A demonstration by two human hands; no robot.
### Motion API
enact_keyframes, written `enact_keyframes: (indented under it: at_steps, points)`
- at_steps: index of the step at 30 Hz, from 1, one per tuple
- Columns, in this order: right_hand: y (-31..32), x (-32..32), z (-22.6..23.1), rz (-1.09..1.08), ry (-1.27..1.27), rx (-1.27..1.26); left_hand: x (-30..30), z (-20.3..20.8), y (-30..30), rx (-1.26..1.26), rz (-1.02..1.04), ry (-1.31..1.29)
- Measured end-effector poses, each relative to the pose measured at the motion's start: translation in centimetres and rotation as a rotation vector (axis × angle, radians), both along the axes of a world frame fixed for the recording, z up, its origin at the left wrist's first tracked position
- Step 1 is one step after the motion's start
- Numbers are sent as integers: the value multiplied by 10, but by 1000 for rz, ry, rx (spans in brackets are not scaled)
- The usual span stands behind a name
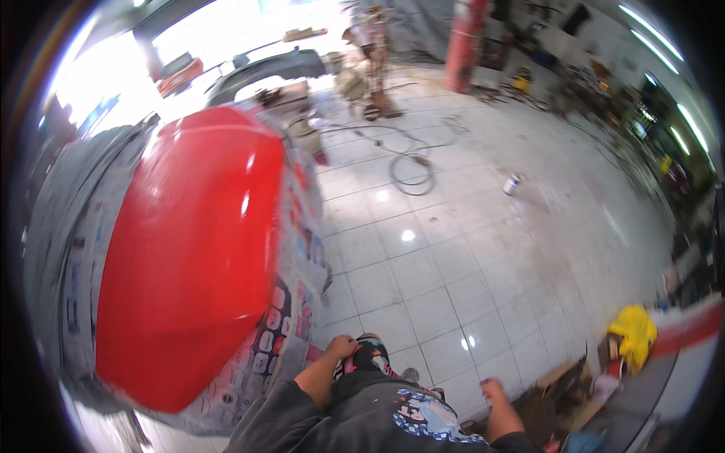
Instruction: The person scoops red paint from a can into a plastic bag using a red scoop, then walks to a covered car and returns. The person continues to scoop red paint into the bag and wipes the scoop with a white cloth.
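Note:
My left hand [342, 346] hangs beside my thigh with its fingers curled in, and I see nothing in it. Close to its left stands a glossy red car panel [198, 253], shaped like a hood, with printed paper masking [266, 332] round its edge. A gap separates the hand from the panel. On the other side of my body, my right hand [492, 389] hangs low over the tiled floor, slightly blurred. Its fingers look loosely closed, with nothing visible between them. Grey sheeting [64, 219] covers the panel's far-left side.
A coiled hose [411, 175] and a small can [512, 184] lie ahead on the white tiles [438, 272]. Farther off stand a red pillar [465, 49] and a dark bumper [264, 69]. A yellow bag [633, 336] and cardboard clutter sit at the right.

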State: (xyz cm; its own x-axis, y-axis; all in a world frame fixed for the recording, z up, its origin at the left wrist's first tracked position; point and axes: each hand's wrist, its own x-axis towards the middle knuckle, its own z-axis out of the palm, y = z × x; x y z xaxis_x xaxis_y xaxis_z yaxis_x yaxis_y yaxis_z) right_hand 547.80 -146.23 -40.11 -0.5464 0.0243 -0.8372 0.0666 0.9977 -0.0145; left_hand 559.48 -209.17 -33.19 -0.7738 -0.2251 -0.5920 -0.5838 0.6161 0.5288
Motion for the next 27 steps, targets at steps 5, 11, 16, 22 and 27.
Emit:
enact_keyframes:
  at_steps: [5,11,16,22,27]
  points:
    - [-132,-311,84,3,625,-226,-44,-35,-45,-101,60,-55]
    - [-314,-437,82,-481,451,-622,-176,-55,-115,58,60,-315]
    - [-423,-427,40,211,412,-478,-327,-63,-232,-172,-115,-183]
    - [-419,-514,38,119,42,-115,-505,-22,-292,155,302,96]
    - [-452,-660,2,-235,-107,38,-571,-80,-340,185,304,-73]
